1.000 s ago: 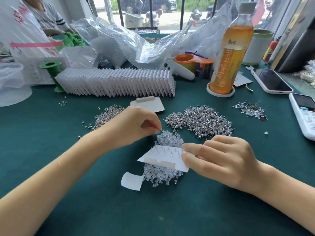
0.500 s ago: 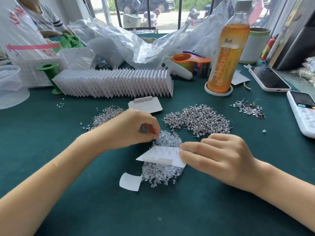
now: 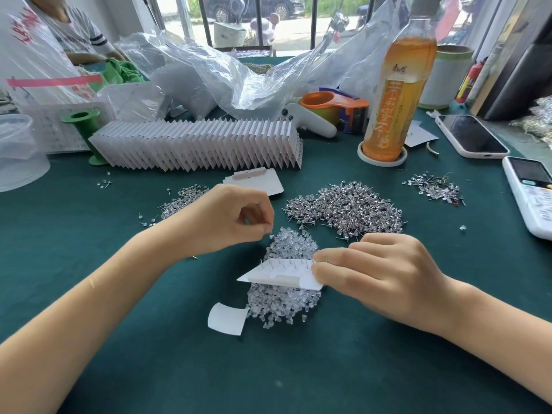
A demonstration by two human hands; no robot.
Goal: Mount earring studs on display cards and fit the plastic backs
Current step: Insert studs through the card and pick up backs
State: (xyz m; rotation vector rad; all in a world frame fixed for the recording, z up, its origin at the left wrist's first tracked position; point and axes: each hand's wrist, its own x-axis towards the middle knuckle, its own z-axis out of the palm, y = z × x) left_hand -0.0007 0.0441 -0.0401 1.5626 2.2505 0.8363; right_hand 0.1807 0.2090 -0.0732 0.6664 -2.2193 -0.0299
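Observation:
My right hand (image 3: 376, 273) grips the right end of a white display card (image 3: 277, 274), held face down over a heap of clear plastic backs (image 3: 283, 300). Several stud posts stick up through the card. My left hand (image 3: 227, 219) hovers just left of the card's far edge, its fingertips pinching something tiny, probably a clear back. A large pile of silver earring studs (image 3: 346, 206) lies beyond the card, and a smaller stud pile (image 3: 182, 201) sits behind my left hand.
A long row of finished cards (image 3: 197, 144) stands at the back. A blank card (image 3: 260, 182), a loose paper scrap (image 3: 227, 318), an orange drink bottle (image 3: 394, 94), a tape dispenser (image 3: 328, 112), two phones (image 3: 469, 135) and plastic bags surround the green table.
My left hand has drawn slightly back and up from the card, still pinching. The right hand and card have barely shifted.

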